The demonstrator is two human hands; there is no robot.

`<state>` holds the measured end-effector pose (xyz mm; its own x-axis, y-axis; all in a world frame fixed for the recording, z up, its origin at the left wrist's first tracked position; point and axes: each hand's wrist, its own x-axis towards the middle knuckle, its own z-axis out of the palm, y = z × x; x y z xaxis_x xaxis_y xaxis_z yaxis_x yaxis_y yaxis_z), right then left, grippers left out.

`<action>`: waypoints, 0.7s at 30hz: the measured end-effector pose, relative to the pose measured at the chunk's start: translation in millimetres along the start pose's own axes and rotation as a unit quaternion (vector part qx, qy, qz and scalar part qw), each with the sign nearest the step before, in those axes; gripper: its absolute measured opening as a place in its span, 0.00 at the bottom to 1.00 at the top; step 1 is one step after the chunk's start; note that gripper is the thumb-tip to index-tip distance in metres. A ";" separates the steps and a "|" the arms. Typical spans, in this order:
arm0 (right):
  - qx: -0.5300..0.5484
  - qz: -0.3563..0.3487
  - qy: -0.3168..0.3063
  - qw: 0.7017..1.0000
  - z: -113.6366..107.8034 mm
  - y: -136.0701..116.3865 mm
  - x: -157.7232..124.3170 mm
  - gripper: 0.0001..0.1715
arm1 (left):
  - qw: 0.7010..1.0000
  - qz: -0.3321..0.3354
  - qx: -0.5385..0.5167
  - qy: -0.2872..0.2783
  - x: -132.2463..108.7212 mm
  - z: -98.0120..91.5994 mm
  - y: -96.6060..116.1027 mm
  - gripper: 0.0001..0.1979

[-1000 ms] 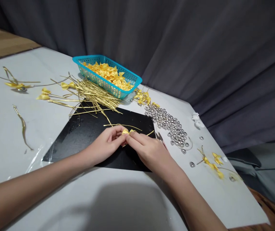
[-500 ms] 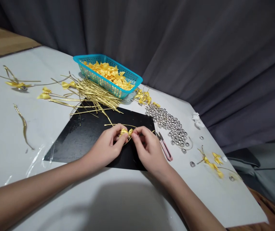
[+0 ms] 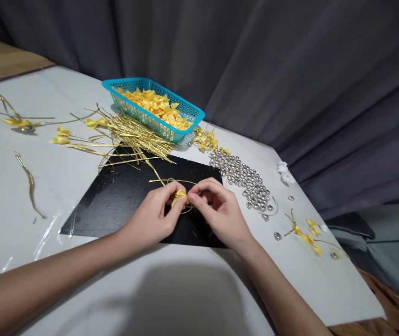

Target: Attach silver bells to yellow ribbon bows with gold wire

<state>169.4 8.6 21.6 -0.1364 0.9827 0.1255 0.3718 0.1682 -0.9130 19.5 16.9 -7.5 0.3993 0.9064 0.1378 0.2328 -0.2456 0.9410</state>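
Observation:
Over a black board [image 3: 115, 205], my left hand [image 3: 157, 210] pinches a small yellow ribbon bow [image 3: 179, 197] between thumb and forefinger. My right hand [image 3: 220, 210] touches the bow's right side, its thumb and forefinger pressed together at a thin gold cord [image 3: 187, 211] that loops below the bow. Whether the right fingertips grip the cord or the bow's edge is too small to tell. Behind the hands, a gold cord piece [image 3: 157, 180] lies across the board, near a heap of gold cords [image 3: 143, 135].
A blue basket [image 3: 150, 120] of yellow bows stands at the back. Silver beads [image 3: 241, 175] are heaped right of the board. Bows with cords [image 3: 306, 237] lie at the right, others [image 3: 60, 135] at the left. A grey curtain [image 3: 255, 60] hangs behind the white table [image 3: 290, 289].
My right hand has turned and shifted right, now covering the pink-handled scissors. The bow has tilted in my left hand, and a cord loop shows below it. The view has shifted slightly.

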 end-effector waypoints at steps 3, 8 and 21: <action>0.000 0.028 -0.054 0.998 -1.9 -1.2 -0.9 0.07 | 1.000 0.010 0.023 0.006 -0.8 -0.1 1.6 0.08; -0.142 -0.128 -0.065 0.979 -8.8 -1.8 -3.0 0.05 | 0.996 0.049 0.071 0.013 -3.0 -1.1 5.3 0.07; -0.062 -0.087 -0.083 0.991 -12.6 7.1 0.5 0.07 | 0.994 -0.002 -0.107 0.005 0.6 -2.1 -0.1 0.07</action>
<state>183.6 11.3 20.1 -0.3535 0.9132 0.2026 0.4380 0.3530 -0.8268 17.9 18.2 -6.9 0.3897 0.9107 0.1369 0.0387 -0.1647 0.9856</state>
